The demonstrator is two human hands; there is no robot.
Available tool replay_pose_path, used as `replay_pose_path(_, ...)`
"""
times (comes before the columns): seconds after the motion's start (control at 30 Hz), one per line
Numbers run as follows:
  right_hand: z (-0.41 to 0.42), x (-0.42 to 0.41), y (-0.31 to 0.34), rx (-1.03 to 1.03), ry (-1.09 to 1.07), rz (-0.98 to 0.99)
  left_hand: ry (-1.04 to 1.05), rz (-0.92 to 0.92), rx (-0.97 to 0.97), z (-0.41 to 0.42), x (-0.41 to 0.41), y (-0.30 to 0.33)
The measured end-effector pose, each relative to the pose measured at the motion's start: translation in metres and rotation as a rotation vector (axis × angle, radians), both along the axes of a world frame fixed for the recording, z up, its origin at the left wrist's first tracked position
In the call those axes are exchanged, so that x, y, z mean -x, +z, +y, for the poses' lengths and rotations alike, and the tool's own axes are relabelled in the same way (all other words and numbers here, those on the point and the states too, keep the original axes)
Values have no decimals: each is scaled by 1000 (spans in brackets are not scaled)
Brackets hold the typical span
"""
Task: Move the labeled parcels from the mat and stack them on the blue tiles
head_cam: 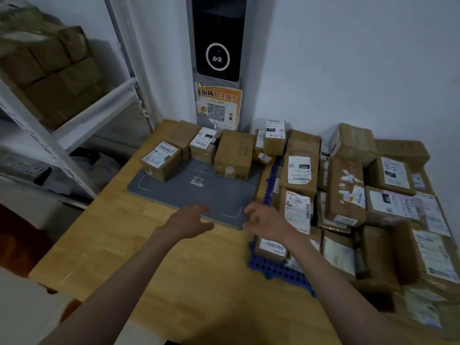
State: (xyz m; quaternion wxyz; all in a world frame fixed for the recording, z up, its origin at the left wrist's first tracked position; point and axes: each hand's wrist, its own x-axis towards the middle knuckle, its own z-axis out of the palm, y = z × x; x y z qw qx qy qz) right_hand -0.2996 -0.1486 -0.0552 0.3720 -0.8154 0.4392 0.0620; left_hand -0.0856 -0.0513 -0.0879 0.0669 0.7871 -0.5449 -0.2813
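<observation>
Left hand: my left hand [190,221] hovers over the near edge of the grey mat [219,202], fingers spread, holding nothing.
Right hand: my right hand [265,221] hangs at the mat's near right corner, fingers loosely apart, empty.
Parcels left: a labeled parcel [161,160] at the far left, a plain brown box [234,158] at the far middle.
Direction: both lie ahead, well apart from either hand; I judge the left nearer the labeled one.
Destination: blue tiles [276,268] to the right, already heaped.
</observation>
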Motion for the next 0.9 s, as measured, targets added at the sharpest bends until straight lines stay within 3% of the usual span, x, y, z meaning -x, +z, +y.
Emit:
replay_pose_path(0.23, 21, -94, -29, -78, 17, 83, 5, 61, -59, 5, -99, -26)
replay_pose_path(0.53, 2, -205, -48, -138, -39, 36, 149, 163, -59, -18, -199, -48)
replay_pose_path(0.73, -27, -272, -65, -251, -145, -48, 283, 109, 31, -45, -256, -57)
replay_pose_path(0.9, -46, -315, -89, -358, -180, -45, 391, 208, 74, -77, -285, -73)
